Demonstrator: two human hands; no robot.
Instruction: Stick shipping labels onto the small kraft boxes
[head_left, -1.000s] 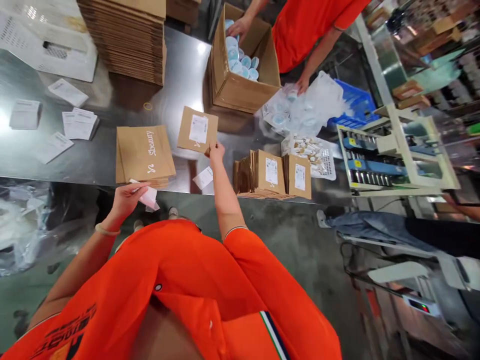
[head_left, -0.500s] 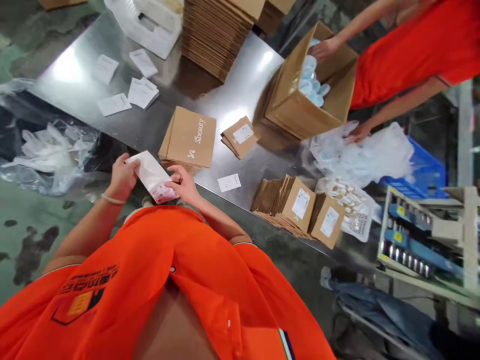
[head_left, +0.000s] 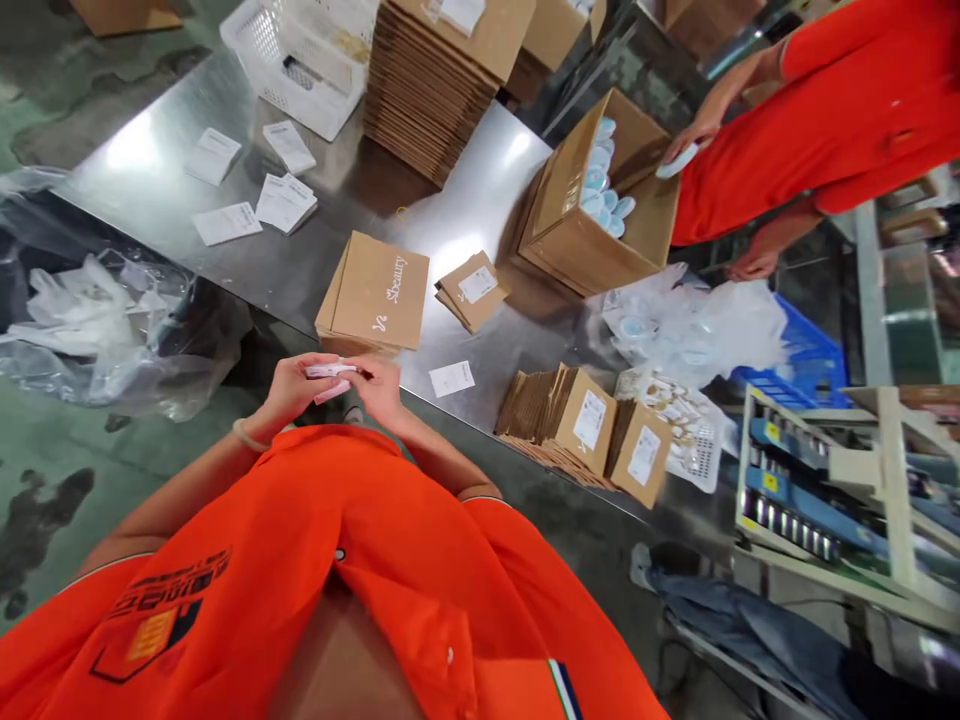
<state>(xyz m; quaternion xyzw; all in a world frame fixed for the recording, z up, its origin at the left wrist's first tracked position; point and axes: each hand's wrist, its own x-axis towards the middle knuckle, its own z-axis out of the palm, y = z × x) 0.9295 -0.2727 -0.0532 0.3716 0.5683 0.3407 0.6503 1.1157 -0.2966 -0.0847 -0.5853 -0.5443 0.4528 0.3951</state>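
A thin white slip with a pink edge (head_left: 330,374) lay pinched between both hands, held close to the body just short of the near edge of the steel bench (head_left: 480,200). Its long axis ran roughly level from hand to hand. The left hand (head_left: 289,388) was closed on the slip's left end, and the right hand (head_left: 380,384) gripped the right end with fingertips together, so neither hand was nearer than the other; what the slip was exactly could not be told.

Just beyond the hands, on the bench, lay a flat brown box with white lettering (head_left: 376,295), and beside it to the right a small pile of labelled brown flats (head_left: 472,289). A loose white label (head_left: 451,378) lay near the right hand. Further right stood a row of folded cartons with labels (head_left: 589,425). At the far side rose a tall stack of flat cardboard (head_left: 442,80) and an open carton of pale blue round items (head_left: 600,200). A co-worker's hand (head_left: 686,145) hovered over that carton.
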